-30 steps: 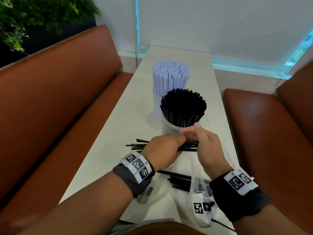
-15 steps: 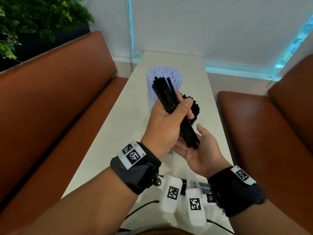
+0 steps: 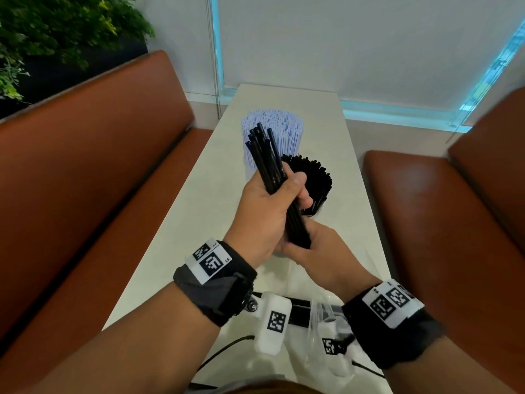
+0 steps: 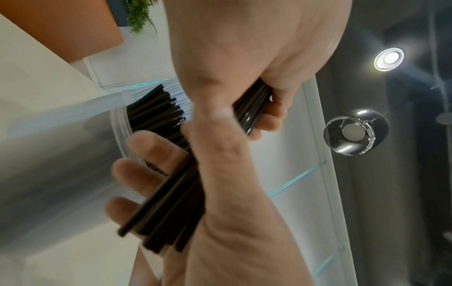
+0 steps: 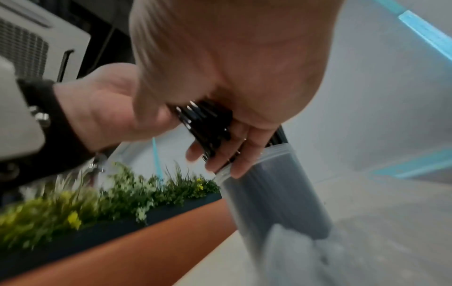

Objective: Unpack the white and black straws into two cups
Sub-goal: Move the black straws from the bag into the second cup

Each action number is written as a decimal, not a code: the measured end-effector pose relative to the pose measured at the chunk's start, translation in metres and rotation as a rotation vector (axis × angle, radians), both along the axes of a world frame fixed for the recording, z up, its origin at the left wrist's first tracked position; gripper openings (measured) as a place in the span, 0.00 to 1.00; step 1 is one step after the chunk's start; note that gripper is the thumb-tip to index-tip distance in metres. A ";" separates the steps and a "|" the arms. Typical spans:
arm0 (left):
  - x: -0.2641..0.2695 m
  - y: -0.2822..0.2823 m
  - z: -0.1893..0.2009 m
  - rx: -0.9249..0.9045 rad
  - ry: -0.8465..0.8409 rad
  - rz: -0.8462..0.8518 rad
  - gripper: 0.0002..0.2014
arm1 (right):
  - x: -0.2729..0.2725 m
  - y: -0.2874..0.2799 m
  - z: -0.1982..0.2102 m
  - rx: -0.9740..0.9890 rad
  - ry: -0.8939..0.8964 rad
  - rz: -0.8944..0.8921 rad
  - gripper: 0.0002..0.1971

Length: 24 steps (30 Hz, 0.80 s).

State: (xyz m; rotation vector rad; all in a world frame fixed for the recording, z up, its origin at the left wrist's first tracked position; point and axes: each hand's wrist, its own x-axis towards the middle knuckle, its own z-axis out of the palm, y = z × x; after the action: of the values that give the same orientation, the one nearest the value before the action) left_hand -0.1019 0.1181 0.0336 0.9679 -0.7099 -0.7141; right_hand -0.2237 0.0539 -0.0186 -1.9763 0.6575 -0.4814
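My left hand (image 3: 272, 200) grips a bundle of black straws (image 3: 268, 157) round its middle and holds it nearly upright above the table. Below it, my right hand (image 3: 315, 251) wraps thumb and fingers round the bundle's lower ends (image 4: 168, 209). Just behind the hands stands a clear cup packed with black straws (image 3: 315, 180). Further back is the cup of white straws (image 3: 281, 126). In the right wrist view the black-straw cup (image 5: 274, 193) stands close under my right fingers (image 5: 220, 156).
The narrow white table (image 3: 193, 223) runs between two brown benches (image 3: 85, 180) (image 3: 443, 217). A clear plastic bag (image 3: 321, 314) and a few loose black straws (image 3: 298, 308) lie at the near edge under my wrists. Green plants (image 3: 56, 29) stand behind the left bench.
The bundle was gathered flat on the table, then lifted upright by my left hand. My right palm, open under it half a second ago, now closes round the lower ends.
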 end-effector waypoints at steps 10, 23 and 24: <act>0.015 0.008 0.003 0.050 -0.218 -0.020 0.10 | -0.007 -0.006 -0.012 -0.291 0.334 0.018 0.21; 0.056 -0.044 0.042 0.069 -0.021 0.159 0.05 | 0.006 -0.048 -0.019 -0.507 0.530 -0.215 0.11; 0.057 -0.048 0.044 0.050 -0.008 0.192 0.05 | 0.007 -0.049 -0.021 -0.491 0.514 -0.199 0.10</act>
State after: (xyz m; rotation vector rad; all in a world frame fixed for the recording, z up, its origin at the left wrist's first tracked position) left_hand -0.0448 0.0698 0.0774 1.0699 -0.5989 -0.5615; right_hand -0.2171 0.0049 -0.0393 -2.5462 1.1497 -0.2620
